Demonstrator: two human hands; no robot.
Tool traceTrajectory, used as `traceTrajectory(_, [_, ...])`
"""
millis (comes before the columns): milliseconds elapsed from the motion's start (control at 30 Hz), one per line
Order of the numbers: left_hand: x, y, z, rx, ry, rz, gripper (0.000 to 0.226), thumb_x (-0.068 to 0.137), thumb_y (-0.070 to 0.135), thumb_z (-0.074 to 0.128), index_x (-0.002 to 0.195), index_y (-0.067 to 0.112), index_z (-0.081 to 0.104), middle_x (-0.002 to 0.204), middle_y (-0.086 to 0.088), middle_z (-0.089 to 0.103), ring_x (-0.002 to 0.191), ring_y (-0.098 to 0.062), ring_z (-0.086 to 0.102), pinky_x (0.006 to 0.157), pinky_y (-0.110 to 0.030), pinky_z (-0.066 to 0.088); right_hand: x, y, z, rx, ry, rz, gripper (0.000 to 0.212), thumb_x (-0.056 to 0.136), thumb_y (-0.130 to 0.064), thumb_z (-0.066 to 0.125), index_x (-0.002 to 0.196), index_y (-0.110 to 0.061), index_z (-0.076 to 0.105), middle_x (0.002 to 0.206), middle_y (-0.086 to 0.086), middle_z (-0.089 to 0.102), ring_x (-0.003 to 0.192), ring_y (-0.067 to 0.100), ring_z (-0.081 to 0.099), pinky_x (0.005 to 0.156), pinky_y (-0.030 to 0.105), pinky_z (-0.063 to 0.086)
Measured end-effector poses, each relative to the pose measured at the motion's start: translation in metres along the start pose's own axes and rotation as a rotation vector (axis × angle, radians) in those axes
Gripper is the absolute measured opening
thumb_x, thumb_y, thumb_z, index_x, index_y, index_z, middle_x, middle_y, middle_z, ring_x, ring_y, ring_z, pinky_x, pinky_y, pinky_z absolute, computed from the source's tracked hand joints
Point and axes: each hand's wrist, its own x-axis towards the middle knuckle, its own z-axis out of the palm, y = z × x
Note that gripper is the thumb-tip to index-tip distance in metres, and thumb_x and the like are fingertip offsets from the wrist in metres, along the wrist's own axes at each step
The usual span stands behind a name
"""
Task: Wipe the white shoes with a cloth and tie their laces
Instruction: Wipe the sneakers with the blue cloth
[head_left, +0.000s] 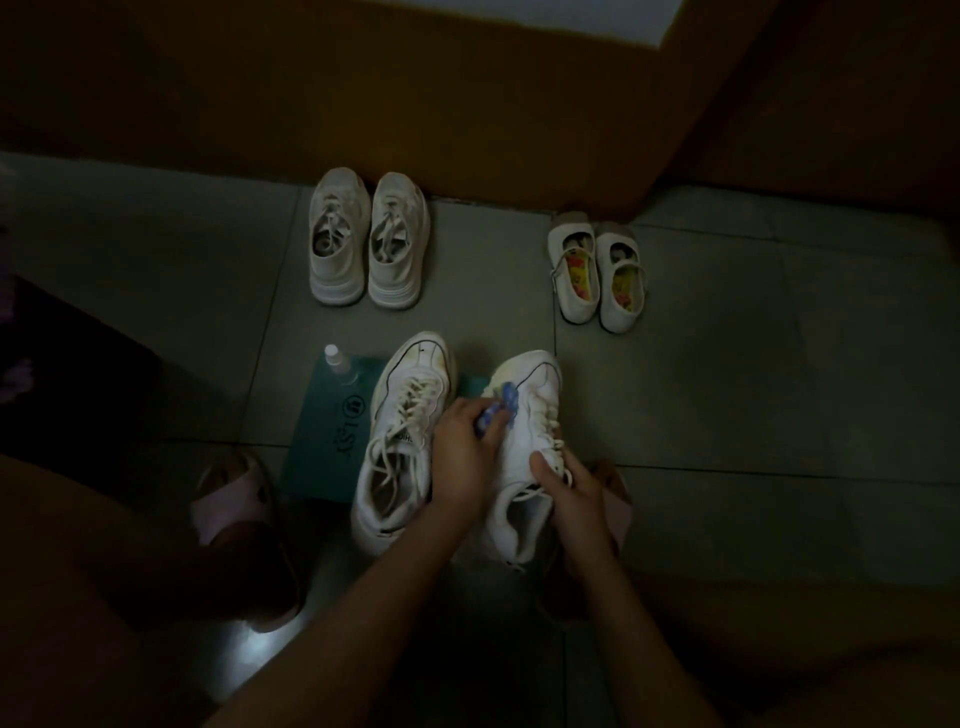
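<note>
Head view, dim light: left hand (465, 447) grips a blue cloth (500, 408) pressed on the right-side white sneaker (524, 452) at lower centre; right hand (563, 491) clasps that shoe's side by the laces. Second sneaker (402, 441) just beside it, frame-left, laces loose — partly on a teal mat (327, 431) w/ a spray bottle (338, 366). Two other prs — white sneakers (369, 236) upper centre, strap shoes (597, 275) to the right — stand on the tile floor (727, 364).

The teal box (322, 441) near the left shoe (400, 441) carries the letters "LSY" beside a round logo. The shoe tongue has a small label, too blurred to read.
</note>
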Motion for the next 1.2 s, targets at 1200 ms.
traceTrajectory(1200, [-0.119, -0.020, -0.041, -0.114, -0.098, -0.316, 0.014, 0.081, 0.014, 0.069, 0.077, 0.028, 0.066, 0.073, 0.008, 0.066, 0.070, -0.003, 0.063, 0.066, -0.019, 0.050, 0.006, -0.004, 0.012, -0.223, -0.057, -0.057, 0.044, 0.091, -0.014, 0.057, 0.134, -0.007, 0.049, 0.129, 0.014, 0.057, 0.118, 0.027, 0.054, 0.104, 0.040, 0.043])
